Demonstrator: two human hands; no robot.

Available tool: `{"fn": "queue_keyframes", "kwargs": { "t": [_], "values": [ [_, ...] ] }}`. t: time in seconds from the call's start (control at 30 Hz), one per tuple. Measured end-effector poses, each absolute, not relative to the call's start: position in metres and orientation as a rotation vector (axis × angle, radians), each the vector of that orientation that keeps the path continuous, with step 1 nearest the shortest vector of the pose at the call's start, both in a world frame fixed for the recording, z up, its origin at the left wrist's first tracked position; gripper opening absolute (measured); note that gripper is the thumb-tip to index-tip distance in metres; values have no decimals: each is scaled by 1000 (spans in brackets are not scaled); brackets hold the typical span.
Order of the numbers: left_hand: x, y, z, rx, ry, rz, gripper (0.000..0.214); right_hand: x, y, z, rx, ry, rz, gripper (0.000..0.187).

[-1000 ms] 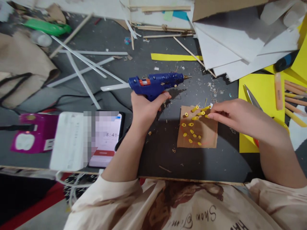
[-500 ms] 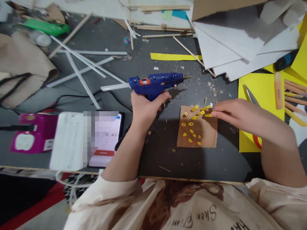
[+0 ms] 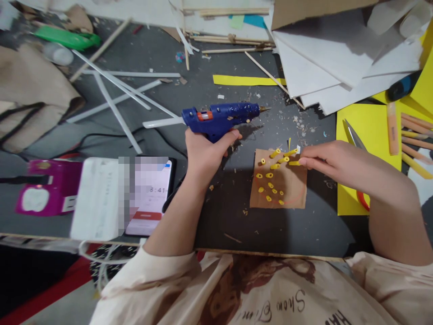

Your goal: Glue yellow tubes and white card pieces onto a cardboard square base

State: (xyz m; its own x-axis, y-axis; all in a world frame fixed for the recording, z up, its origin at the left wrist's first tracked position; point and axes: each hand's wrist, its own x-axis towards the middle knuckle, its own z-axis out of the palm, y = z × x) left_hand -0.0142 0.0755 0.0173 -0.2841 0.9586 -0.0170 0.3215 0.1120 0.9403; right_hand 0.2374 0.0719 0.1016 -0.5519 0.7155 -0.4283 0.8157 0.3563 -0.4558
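A blue glue gun [image 3: 233,115] lies sideways in my left hand [image 3: 206,151], whose fingers are wrapped round its handle. Its metal nozzle points right, and a white glue stick [image 3: 162,122] sticks out of its back end. My right hand [image 3: 320,157] is closed in a pinch on a small yellow paper tube [image 3: 294,163] at the upper right of a cardboard square [image 3: 294,187]. Several more yellow tubes stand on the cardboard, some upright and some tilted. A faint red curved line shows on the cardboard. The lower end of the pinched tube is hard to make out.
Left of the gun lie loose glue sticks [image 3: 115,113], a phone [image 3: 149,198] and a white box [image 3: 96,198]. Scissors [image 3: 355,135] rest on yellow paper [image 3: 348,180] at the right. White boards [image 3: 324,67] and wooden sticks [image 3: 233,39] are at the back.
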Motion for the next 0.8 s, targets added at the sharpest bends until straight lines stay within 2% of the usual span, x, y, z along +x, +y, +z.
{"fn": "queue_keyframes", "kwargs": {
  "t": [0.8],
  "values": [
    [-15, 76, 17, 1273, 1706, 1172, 17, 234, 71, 105, 1385, 2431, -951, 34]
  ]
}}
